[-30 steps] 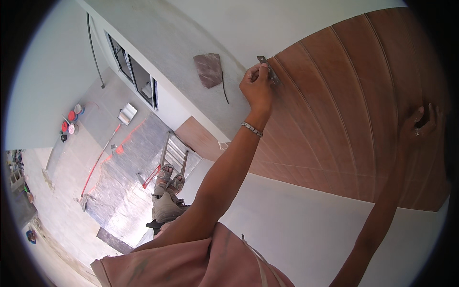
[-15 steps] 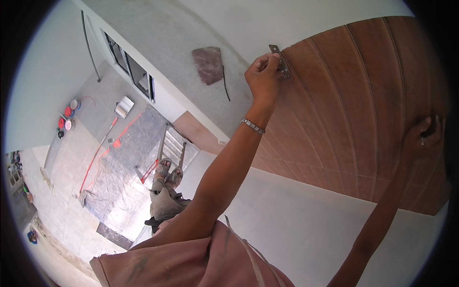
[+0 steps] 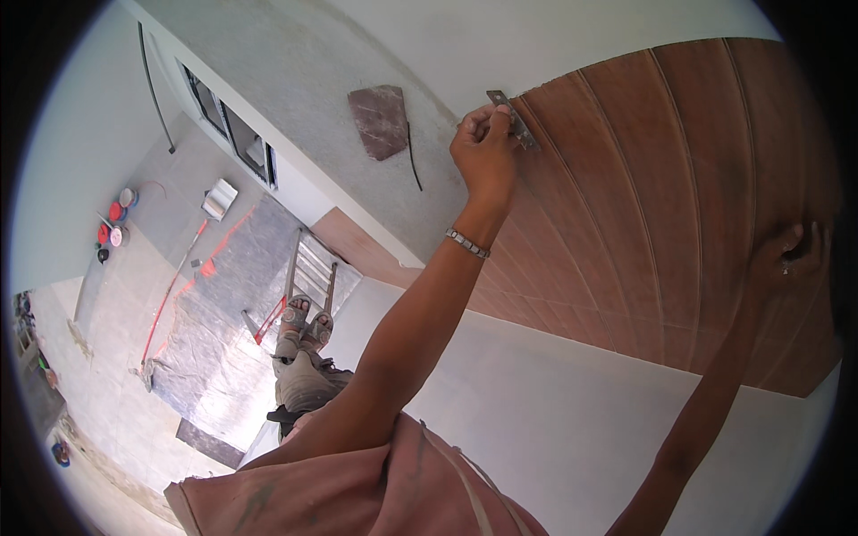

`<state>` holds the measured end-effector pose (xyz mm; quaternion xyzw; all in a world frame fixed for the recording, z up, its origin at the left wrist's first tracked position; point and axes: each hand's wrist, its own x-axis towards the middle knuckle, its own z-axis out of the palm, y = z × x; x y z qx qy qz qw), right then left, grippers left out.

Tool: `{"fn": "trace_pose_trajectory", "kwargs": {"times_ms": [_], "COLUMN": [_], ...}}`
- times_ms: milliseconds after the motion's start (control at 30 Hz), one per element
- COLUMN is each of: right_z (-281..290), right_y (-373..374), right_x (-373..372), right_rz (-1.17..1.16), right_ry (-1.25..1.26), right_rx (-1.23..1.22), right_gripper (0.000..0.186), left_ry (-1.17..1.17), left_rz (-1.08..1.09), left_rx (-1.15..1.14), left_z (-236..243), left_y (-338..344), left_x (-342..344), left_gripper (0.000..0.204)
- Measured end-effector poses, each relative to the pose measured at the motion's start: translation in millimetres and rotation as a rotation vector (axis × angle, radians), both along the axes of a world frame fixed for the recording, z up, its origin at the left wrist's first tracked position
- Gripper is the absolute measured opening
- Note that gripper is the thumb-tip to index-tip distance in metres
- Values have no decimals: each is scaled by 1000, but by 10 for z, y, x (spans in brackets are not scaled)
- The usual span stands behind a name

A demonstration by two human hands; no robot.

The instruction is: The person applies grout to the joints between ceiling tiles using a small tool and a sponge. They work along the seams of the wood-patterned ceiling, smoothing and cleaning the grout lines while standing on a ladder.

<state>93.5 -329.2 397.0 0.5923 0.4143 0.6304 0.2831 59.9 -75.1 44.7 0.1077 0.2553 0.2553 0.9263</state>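
Observation:
My left hand (image 3: 483, 147), a metal-link bracelet on its wrist, pinches a thin flat metal strip (image 3: 514, 121) with a hole near its upper end. The strip lies at a slant across the left edge of a large reddish-brown panel (image 3: 617, 196) with long ridged lines. At the far right my right hand (image 3: 792, 255), wearing a ring, rests against the same panel, fingers apart and thumb away from them. Nothing shows in it. Left of my left hand, a brown stone-like piece (image 3: 378, 122) lies on a grey ledge beside a short dark rod (image 3: 414, 156).
My sandalled feet (image 3: 307, 311) stand on a metal ladder (image 3: 308, 268) well above the floor. Below lie plastic sheeting (image 3: 223, 335), a long red-handled tool (image 3: 170, 304), a metal dustpan (image 3: 219, 198) and several small tubs (image 3: 118, 214). A window (image 3: 241, 134) sits in the wall beneath the ledge.
The view has shifted slightly. My left hand still pinches the metal strip, which has turned a little at the panel's edge. My right hand stays against the panel.

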Motion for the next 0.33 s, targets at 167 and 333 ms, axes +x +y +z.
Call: {"fn": "trace_pose_trajectory", "kwargs": {"times_ms": [167, 333], "right_z": [35, 51], "right_y": [-196, -345], "right_x": [68, 144], "right_rz": [-56, -63], "right_ry": [-7, 59], "right_rx": [31, 105], "right_gripper": [30, 31], "left_ry": [-41, -58], "left_rz": [-34, -6], "left_rx": [40, 17], "left_z": [-59, -118], "left_y": [16, -8], "left_x": [33, 53], "left_gripper": [20, 21]}}
